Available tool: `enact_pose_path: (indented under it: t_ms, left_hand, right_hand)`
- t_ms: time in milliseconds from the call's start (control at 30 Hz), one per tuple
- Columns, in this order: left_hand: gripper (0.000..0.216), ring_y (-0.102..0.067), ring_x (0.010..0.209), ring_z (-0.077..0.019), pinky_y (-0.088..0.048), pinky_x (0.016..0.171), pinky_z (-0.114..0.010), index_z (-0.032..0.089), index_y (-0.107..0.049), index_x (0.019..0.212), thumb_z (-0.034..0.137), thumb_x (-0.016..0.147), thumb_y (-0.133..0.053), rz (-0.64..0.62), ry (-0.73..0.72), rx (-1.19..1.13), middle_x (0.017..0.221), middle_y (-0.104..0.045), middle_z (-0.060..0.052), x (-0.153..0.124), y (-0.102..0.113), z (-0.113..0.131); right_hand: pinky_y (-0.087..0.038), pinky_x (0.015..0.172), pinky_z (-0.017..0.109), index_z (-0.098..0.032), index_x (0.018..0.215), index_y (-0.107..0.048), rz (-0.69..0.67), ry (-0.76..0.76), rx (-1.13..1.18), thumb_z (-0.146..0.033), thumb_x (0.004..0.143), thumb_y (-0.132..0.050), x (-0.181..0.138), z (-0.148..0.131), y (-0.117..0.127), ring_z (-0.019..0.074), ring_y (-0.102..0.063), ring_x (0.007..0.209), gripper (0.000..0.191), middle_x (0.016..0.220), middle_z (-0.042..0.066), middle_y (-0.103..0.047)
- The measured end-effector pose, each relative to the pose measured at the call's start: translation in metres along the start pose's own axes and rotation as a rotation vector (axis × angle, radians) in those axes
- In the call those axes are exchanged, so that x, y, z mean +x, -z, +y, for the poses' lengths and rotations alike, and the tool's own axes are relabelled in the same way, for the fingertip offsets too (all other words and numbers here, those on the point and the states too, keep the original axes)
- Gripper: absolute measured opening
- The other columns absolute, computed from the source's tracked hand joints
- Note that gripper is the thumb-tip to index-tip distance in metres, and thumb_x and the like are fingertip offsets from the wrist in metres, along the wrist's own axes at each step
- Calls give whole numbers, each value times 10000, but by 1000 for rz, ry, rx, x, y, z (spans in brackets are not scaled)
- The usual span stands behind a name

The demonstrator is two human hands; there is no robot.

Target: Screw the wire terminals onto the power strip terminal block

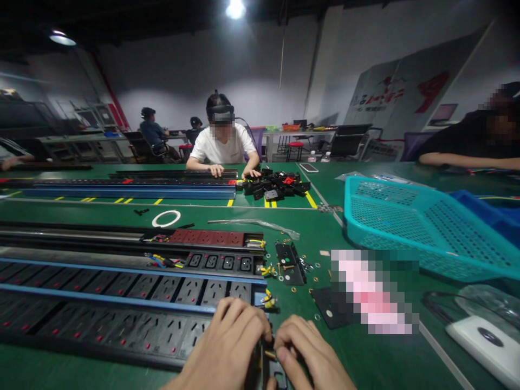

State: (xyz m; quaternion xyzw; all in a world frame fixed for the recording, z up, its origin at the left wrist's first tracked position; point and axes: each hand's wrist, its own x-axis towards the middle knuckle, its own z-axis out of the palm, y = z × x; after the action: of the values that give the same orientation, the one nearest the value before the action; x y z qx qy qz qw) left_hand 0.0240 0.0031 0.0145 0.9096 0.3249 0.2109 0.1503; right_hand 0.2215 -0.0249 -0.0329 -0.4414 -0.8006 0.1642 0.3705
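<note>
The left hand [225, 346] and right hand [311, 352] curl closed around a small black metal bracket [273, 369] — gripped between the fingers, partly hidden — at the end of a long black power strip [122, 330], near the near edge of the green workbench [81, 375].

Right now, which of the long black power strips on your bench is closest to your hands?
The nearest power strip, its end under your left hand and right hand; the other strips lie beyond it.
</note>
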Motion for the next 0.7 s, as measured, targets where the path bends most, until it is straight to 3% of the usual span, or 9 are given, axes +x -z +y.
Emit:
enact_pose_path:
  t_ms: [167,467,700]
  left_hand:
    - [263,-509,934,-235,-380,896,-388,191,-514,948,187,728,-659,-20,21,11,1008,-618,-36,2,3,2]
    - [261,-518,952,-244,-385,889,-400,190,-515,955,156,735,-653,-25,35,-11,1013,-619,-41,2,4,4]
    - [346,-525,937,-247,-401,852,-407,183,-485,1054,158,737,-622,28,-5,0,1024,-621,-54,2,2,4]
  right_hand:
    - [-384,599,272,-243,842,-534,159,-26,100,-233,989,-439,-8,5,-16,160,-533,605,176,710,-21,-578]
    - [-365,628,285,-239,776,-546,121,-86,114,-129,780,-524,-9,4,-15,154,-520,583,112,662,-34,-559]
    - [-397,614,260,-251,899,-537,96,-148,160,-83,699,-530,-12,5,-16,144,-536,592,261,736,-45,-605]
